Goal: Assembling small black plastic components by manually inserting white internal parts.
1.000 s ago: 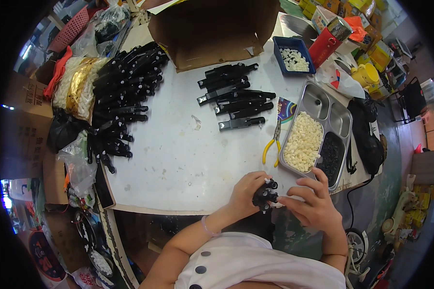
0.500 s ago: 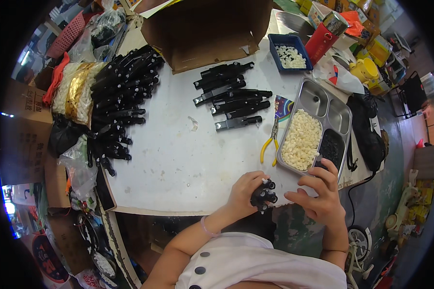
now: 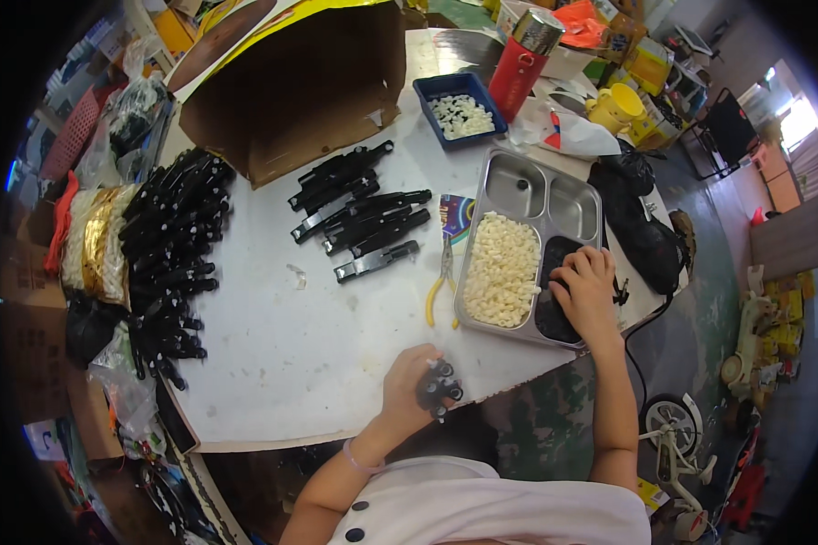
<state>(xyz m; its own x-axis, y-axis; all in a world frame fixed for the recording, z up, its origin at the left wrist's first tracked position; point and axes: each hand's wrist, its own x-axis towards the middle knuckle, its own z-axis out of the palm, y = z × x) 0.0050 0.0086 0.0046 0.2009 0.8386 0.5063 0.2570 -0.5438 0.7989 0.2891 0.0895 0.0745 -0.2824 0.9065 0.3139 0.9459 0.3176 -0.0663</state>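
My left hand (image 3: 409,386) is closed around several black plastic parts (image 3: 440,389), held as a bundle near the table's front edge with their round ends showing. My right hand (image 3: 586,291) reaches into the lower right compartment of a metal divided tray (image 3: 536,341), its fingers curled down among small black pieces (image 3: 554,318). Whatever sits between the fingertips is too small to make out. Beside that compartment, a larger one holds a heap of small cream-white pieces (image 3: 500,272).
Yellow-handled pliers (image 3: 433,304) lie left of the tray. Several black assemblies (image 3: 364,218) rest mid-table, with a big pile (image 3: 173,245) at left. Behind are an open cardboard box (image 3: 300,118), a blue tray (image 3: 468,141) of white pieces and a red thermos (image 3: 518,77).
My right hand has gone from the tray's near edge into the black pieces. My left hand still grips its bundle. The whole view has swung, shifting the table leftward.
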